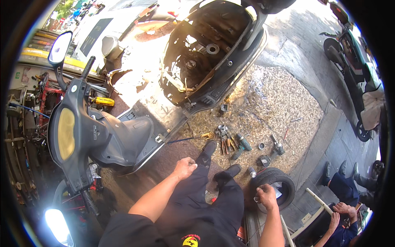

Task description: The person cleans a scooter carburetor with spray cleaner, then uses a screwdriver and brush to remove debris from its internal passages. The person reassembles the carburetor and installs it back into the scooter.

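Note:
My left hand point(185, 168) is closed above my left thigh, its fingertips pressed together; whether anything sits in them I cannot make out. Fingers curled, my right hand point(266, 196) hovers over a black tyre point(288, 181) lying on its side. A small shiny piece shows at those fingers, too small to name. Close to the tyre are a small metal cylinder point(252, 172) and a power tool point(271, 152). In front of my feet lie a cordless drill point(242, 147) and a cluster of pliers point(225, 138). A scooter point(119, 140) stands ahead and to my left, its rear body opened up.
A yellow-handled tool point(105, 101) rests on the scooter. A metal ring point(261, 145) and a thin red rod point(286, 132) lie on the pebbled ground. At the lower right, another person's hands point(340, 214) are beside a pale chair frame point(319, 201). A second scooter point(364, 74) stands far right.

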`<control>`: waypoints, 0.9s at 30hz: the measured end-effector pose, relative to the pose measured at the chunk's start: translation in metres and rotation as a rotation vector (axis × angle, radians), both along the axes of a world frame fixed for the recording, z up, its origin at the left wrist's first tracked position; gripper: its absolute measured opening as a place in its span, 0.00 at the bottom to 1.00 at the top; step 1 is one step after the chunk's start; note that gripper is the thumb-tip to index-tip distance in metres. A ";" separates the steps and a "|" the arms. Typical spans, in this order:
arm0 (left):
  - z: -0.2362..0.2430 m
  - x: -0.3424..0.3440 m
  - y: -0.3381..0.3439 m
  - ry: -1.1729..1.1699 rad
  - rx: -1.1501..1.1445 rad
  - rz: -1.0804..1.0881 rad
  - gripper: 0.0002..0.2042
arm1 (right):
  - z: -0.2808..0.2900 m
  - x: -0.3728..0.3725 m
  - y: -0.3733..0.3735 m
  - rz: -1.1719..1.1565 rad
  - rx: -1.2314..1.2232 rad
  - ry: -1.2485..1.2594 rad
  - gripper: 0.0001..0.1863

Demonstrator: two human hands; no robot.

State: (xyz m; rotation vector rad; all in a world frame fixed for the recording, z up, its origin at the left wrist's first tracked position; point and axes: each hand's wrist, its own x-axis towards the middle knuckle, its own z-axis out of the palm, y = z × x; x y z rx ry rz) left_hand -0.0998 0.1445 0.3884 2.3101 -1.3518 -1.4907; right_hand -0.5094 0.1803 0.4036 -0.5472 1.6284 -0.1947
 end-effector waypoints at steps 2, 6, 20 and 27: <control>0.013 0.024 0.032 -0.099 -0.005 0.044 0.16 | 0.015 -0.009 -0.011 0.004 0.004 0.028 0.10; 0.013 0.062 0.088 -0.100 -0.013 0.193 0.14 | 0.035 -0.012 -0.016 0.114 -0.043 0.160 0.11; -0.103 0.093 -0.037 0.115 -0.169 0.510 0.13 | -0.019 0.120 0.021 0.101 0.172 -0.053 0.10; -0.206 0.133 -0.175 -0.083 -0.296 0.248 0.24 | -0.057 0.153 0.082 -0.045 0.278 0.071 0.10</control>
